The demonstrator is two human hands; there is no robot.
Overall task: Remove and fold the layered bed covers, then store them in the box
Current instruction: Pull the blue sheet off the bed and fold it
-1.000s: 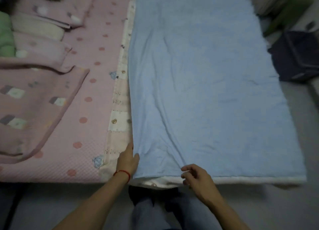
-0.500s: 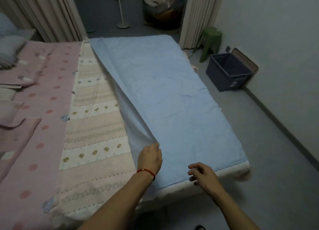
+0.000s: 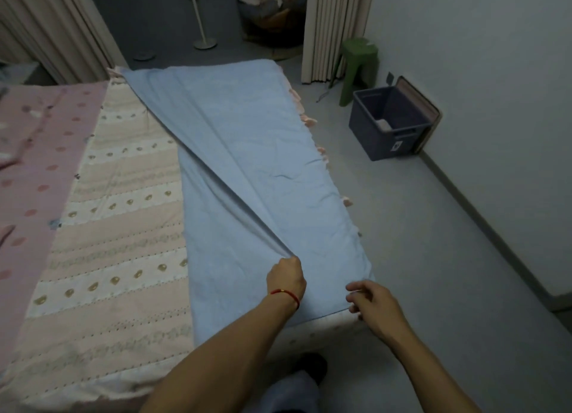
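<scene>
A light blue cover (image 3: pixel 272 165) lies along the right side of the bed, folded over on itself. My left hand (image 3: pixel 286 275) grips its gathered near corner and holds it over the lower layer, so a taut ridge runs diagonally to the far left corner. My right hand (image 3: pixel 370 301) is at the cover's near right corner at the bed's edge, fingers curled; whether it pinches the cloth I cannot tell. Beneath lies a cream and peach striped cover (image 3: pixel 120 242), and left of it a pink dotted cover (image 3: pixel 34 177). A dark blue storage box (image 3: pixel 387 124) stands open on the floor by the right wall.
A green stool (image 3: pixel 359 62) stands beyond the box, whose lid (image 3: pixel 424 109) leans on the wall. Curtains (image 3: pixel 335 25) hang at the far end, with a lamp stand (image 3: pixel 201 25) on the floor. Grey floor (image 3: pixel 433 242) runs along the bed's right side.
My left hand has pulled the blue cover's left corner across to the right, uncovering the striped cover. My right hand stayed at the near right corner. The view lifted toward the room.
</scene>
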